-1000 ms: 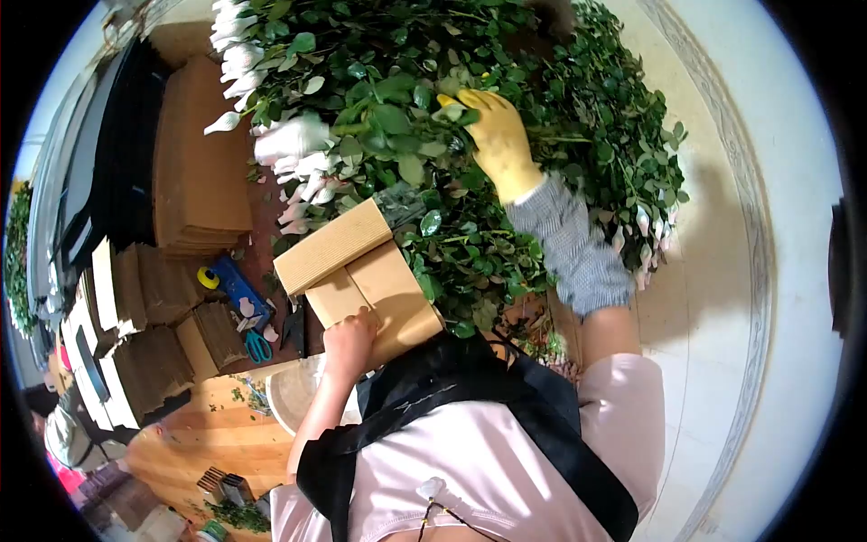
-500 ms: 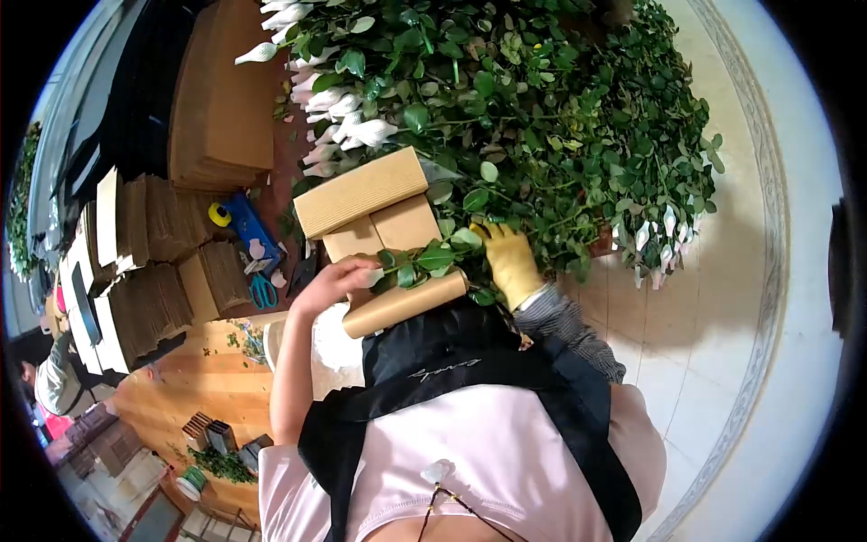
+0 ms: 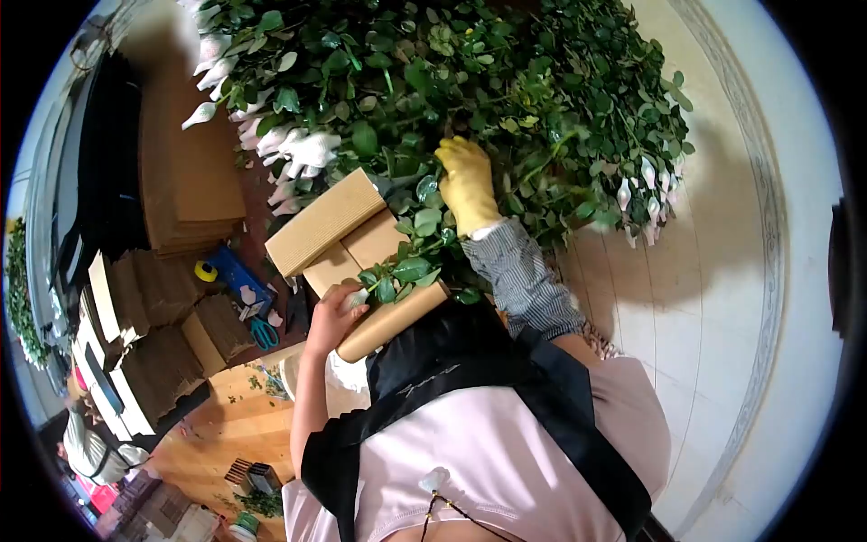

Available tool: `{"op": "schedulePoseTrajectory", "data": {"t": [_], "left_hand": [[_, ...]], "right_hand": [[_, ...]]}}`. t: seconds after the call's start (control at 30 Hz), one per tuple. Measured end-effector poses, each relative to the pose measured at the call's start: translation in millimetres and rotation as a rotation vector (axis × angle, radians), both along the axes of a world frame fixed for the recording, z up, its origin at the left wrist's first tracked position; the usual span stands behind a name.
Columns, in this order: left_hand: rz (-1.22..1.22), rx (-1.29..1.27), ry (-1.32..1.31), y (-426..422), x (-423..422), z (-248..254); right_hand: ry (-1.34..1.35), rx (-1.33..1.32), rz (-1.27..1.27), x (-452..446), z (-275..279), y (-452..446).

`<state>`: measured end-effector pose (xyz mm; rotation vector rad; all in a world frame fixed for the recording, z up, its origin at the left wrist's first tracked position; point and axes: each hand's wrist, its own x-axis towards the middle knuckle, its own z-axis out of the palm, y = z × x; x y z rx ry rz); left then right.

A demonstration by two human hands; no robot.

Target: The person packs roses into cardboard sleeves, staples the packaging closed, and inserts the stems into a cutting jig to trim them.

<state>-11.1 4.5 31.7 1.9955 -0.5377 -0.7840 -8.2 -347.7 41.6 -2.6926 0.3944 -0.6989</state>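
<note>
My bare left hand (image 3: 334, 318) is closed round the pale bud end of a leafy rose (image 3: 411, 269), which lies across an opened cardboard wrap (image 3: 370, 242). The wrap has a corrugated upper flap and a rolled lower edge, resting against my black apron. My right hand (image 3: 468, 190), in a yellow glove, is stretched over a big heap of roses (image 3: 533, 117). Its fingers are curled down among the leaves and stems; what they grip, if anything, is hidden. White-netted buds (image 3: 298, 152) stick out at the heap's left side.
Stacks of cardboard sheets (image 3: 158, 307) stand at the left. Beside them lie a blue tray (image 3: 239, 275), a yellow tape measure (image 3: 206, 270) and teal-handled scissors (image 3: 264, 332). More buds (image 3: 650, 194) hang over the heap's right edge. Another person (image 3: 95, 452) is at the far left.
My right hand has moved up and away from the wrap into the rose heap. My left hand has closed in on the rose's bud end. The whole view has turned a little.
</note>
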Motion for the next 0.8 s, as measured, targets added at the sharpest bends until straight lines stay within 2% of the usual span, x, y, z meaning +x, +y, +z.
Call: {"op": "schedulePoseTrajectory", "data": {"t": [0.03, 0.1, 0.2, 0.27, 0.3, 0.33, 0.37, 0.43, 0.47, 0.5, 0.53, 0.57, 0.63, 0.7, 0.73, 0.77, 0.8], "left_hand": [[-0.012, -0.009, -0.039, -0.5, -1.5, -1.1], [-0.016, -0.025, -0.039, 0.0, -2.1, -1.2], [-0.019, -0.083, -0.039, 0.5, -2.2, -7.1], [-0.022, -0.085, 0.012, 5.5, -2.9, -17.0], [-0.010, -0.069, 0.085, 8.8, -3.2, -22.6], [-0.017, 0.166, 0.130, 0.7, -1.1, 3.7], [-0.029, 0.168, 0.128, -0.6, -3.7, 5.1], [-0.011, -0.010, -0.054, -2.3, -7.2, 6.6], [-0.003, 0.100, 0.002, -3.7, -7.9, 16.4], [-0.005, 0.103, 0.006, -3.6, -7.2, 20.1], [-0.184, 0.194, -0.333, -3.5, -5.3, 22.4], [-0.360, 0.280, -0.674, -5.1, -2.8, 25.6], [-0.377, 0.277, -0.763, -11.8, -1.8, 33.8], [-0.345, 0.267, -0.851, -14.8, -0.1, 35.6], [-0.316, 0.263, -0.767, -12.0, -1.8, 29.9], [-0.316, 0.233, -0.753, -12.9, -1.8, 33.0], [-0.298, 0.220, -0.689, -11.0, -1.1, 28.6]], "right_hand": [[-0.025, -0.009, -0.029, -6.4, 26.5, 3.5], [-0.096, 0.017, 0.089, -25.5, 72.2, 1.7], [-0.092, 0.241, 0.447, -49.2, 79.5, 2.0], [0.030, 0.259, 0.623, -59.2, 59.1, 6.8], [0.198, 0.188, 0.593, -62.2, 36.4, 12.3], [0.404, 0.080, 0.546, -65.7, 11.7, 19.0], [0.607, -0.029, 0.498, -69.5, -10.7, 23.3], [0.508, 0.057, 0.433, -85.3, -40.9, 28.2], [0.437, 0.214, 0.422, -90.1, -60.4, 29.6], [0.358, 0.368, 0.416, -92.3, -69.3, 32.7], [0.234, 0.276, 0.380, -97.5, -77.4, 35.4], [0.123, 0.645, 0.315, -101.3, -100.0, 41.8], [-0.347, 1.398, 0.209, -108.9, -143.8, 54.7], [0.099, 0.266, 0.264, -116.1, -92.2, 34.8], [0.144, 0.400, 0.314, -108.9, -68.8, 25.2], [0.418, 0.506, 0.395, -99.5, -36.4, 11.1], [0.540, 0.650, 0.429, -87.0, -4.0, -2.0]]}}
